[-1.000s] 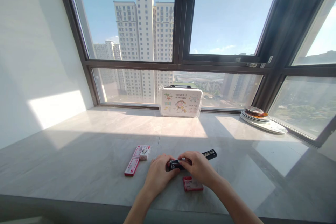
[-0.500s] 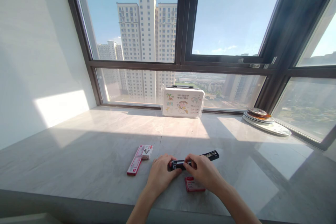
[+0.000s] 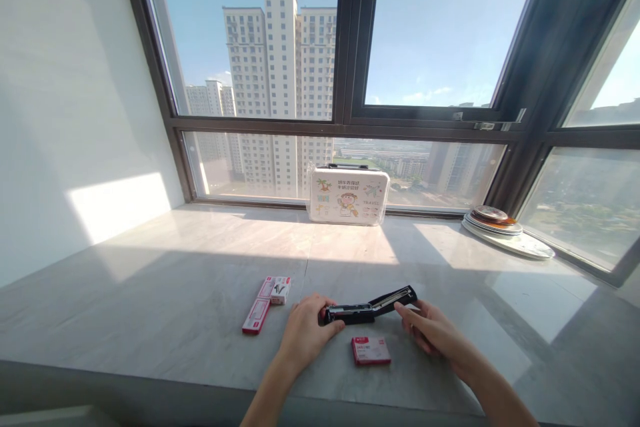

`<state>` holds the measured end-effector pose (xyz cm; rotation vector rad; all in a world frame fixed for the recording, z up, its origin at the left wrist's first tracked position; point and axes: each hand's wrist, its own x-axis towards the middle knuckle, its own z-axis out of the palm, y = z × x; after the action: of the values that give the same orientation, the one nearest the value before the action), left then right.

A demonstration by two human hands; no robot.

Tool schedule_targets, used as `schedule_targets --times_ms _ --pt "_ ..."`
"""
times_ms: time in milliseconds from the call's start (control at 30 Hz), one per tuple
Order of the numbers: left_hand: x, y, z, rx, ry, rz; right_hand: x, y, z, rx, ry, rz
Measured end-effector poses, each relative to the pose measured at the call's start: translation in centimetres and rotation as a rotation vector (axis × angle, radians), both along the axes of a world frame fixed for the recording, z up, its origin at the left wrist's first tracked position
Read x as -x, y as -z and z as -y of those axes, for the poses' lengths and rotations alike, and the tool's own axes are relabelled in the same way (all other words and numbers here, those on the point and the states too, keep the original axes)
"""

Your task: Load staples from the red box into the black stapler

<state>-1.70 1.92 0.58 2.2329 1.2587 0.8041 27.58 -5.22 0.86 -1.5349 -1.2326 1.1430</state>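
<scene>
A black stapler [image 3: 367,306] lies on the marble sill [image 3: 175,293], swung open so its top arm points to the right. My left hand [image 3: 306,329] grips the stapler's left end with curled fingers. My right hand [image 3: 429,327] hovers just right of the stapler's open tip, fingers stretched out and empty. A small red staple box [image 3: 371,350] lies flat between my hands, nearer to me. To the left sit an opened red-and-white staple box [image 3: 277,289] and its red sleeve [image 3: 255,316].
A white cartoon-printed case [image 3: 349,196] stands against the window at the back centre. A stack of plates [image 3: 505,231] rests at the back right corner. The white wall closes the left side; the sill's front edge runs just below my forearms.
My right hand has left the stapler and slid to the right, opening its fingers. The open stapler now shows fully. My left hand stays on its left end.
</scene>
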Motion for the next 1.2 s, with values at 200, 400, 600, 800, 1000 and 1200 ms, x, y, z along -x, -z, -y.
schedule_targets --times_ms 200,400,600,800,1000,1200 --pt "0.0 -0.1 0.0 0.021 0.008 0.005 4.4 -2.7 -3.5 -0.331 -0.075 0.117" --pt "0.0 0.1 -0.1 0.013 0.007 0.003 7.9 -3.7 -4.5 -0.406 -0.218 0.559" --pt "-0.2 0.2 0.0 -0.008 -0.050 -0.044 8.8 -3.9 -4.8 -0.356 -0.246 0.775" --pt "-0.5 -1.8 2.6 -0.034 0.110 0.131 6.2 -4.2 -4.2 -0.301 -0.230 0.810" --pt "-2.5 -2.8 5.0 -0.010 0.539 0.082 3.4 -3.2 -3.7 -0.268 -0.178 0.735" --pt "-0.2 -2.3 3.0 0.002 0.351 0.018 1.8 -1.5 -2.0 -0.080 -0.232 0.284"
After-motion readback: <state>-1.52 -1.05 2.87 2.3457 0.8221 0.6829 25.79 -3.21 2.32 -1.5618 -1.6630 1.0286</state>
